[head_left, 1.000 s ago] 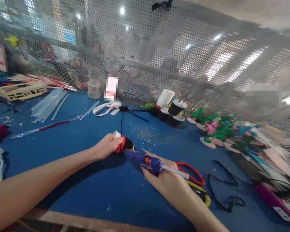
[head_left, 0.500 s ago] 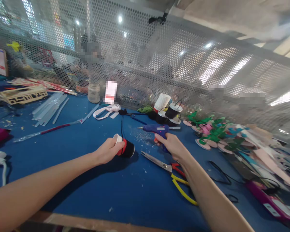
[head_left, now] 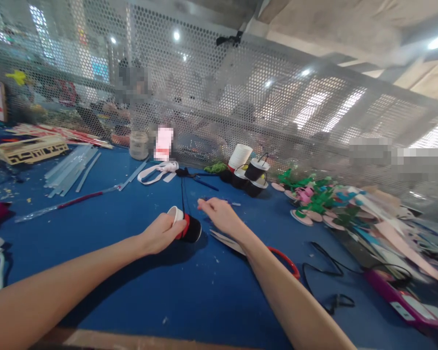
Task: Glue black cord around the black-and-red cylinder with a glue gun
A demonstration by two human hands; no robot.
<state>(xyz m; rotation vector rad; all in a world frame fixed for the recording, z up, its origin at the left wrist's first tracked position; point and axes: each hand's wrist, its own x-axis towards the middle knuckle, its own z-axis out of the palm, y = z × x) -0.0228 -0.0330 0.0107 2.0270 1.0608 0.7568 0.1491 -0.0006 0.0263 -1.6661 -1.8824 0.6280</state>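
Observation:
My left hand point(head_left: 160, 233) grips a small cup point(head_left: 188, 227), black-wrapped with a red band and white rim, lying on its side on the blue table point(head_left: 131, 287). Just right of the cup, my right hand point(head_left: 221, 216) hovers low with its fingers pointing left. Behind it lies a blue glue gun point(head_left: 219, 199), mostly hidden; I cannot tell whether the fingers still hold it. A black cord point(head_left: 183, 192) runs from the cup's far side to the back.
Scissors point(head_left: 282, 253) with a red handle lie under my right forearm. A black cable point(head_left: 324, 272) and foam flowers point(head_left: 321, 199) sit to the right. Cups point(head_left: 250, 170) stand by the mesh wall point(head_left: 241, 97); glue sticks point(head_left: 71, 165) lie at the left. A person works behind the mesh.
My right hand, which held the glue gun at the cup and then lifted it away, has lowered it to the table behind the cup. The left hand kept its grip.

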